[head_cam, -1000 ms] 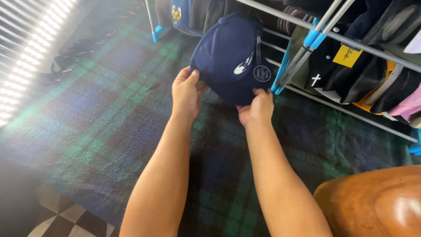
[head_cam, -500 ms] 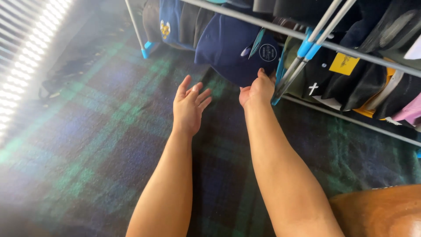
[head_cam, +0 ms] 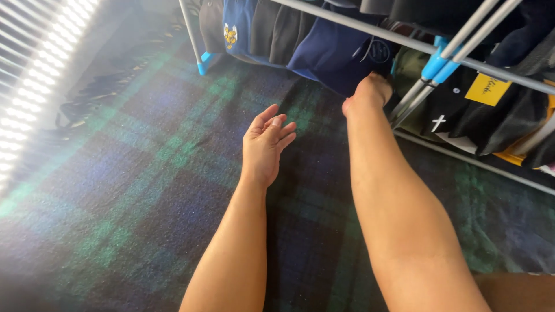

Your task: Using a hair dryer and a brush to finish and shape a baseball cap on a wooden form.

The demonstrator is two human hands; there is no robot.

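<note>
My right hand (head_cam: pixel 369 92) reaches into the lower shelf of a metal rack (head_cam: pixel 404 41). Its fingers are curled under the edge of a navy cap (head_cam: pixel 341 58) with a round badge on its side, and the fingertips are hidden behind the fabric. The cap sits tucked among other caps in the row. My left hand (head_cam: pixel 267 144) hovers apart from it over the plaid rug (head_cam: pixel 144 173), palm up, fingers spread, holding nothing.
The rack holds several caps: a blue cap with a yellow emblem (head_cam: pixel 234 29), a black cap with a white cross (head_cam: pixel 457 115) and a yellow tag (head_cam: pixel 487 88). Blue plastic joints (head_cam: pixel 442 58) link its grey bars. A bright striped light patch (head_cam: pixel 34 86) lies at left.
Both hands held the navy cap a second ago. My left hand has let go and drawn back, while my right hand has pushed the cap further into the rack.
</note>
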